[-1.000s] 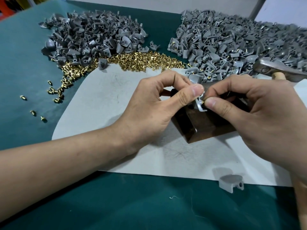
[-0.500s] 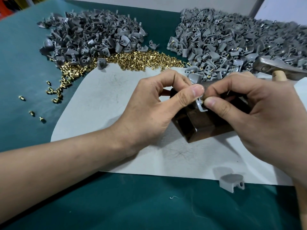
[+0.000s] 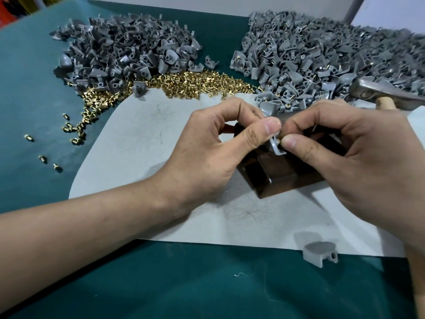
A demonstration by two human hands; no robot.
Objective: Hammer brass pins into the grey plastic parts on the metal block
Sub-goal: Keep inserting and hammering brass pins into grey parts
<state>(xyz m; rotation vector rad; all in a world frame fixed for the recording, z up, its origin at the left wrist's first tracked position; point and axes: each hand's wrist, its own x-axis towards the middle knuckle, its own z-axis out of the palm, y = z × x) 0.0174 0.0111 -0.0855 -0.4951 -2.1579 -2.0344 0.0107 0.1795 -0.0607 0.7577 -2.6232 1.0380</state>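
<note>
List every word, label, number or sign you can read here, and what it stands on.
None: no readable text shows anywhere.
The hammer head, metal block, grey plastic parts, brass pins, pale sheet and green mat all look bare and unprinted.
The red and yellow things in the top left corner are too blurred to tell.

Even soft light, wide-angle edge distortion

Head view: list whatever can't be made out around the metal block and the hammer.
1. Metal block: its top face is covered by the left hand and right hand.
2. Grey plastic part: only a sliver shows between the thumbs.
3. Brass pin: too small to tell how far it is seated.
4. Hammer: the head is cut off by the right edge, and the handle is behind the right hand.
</note>
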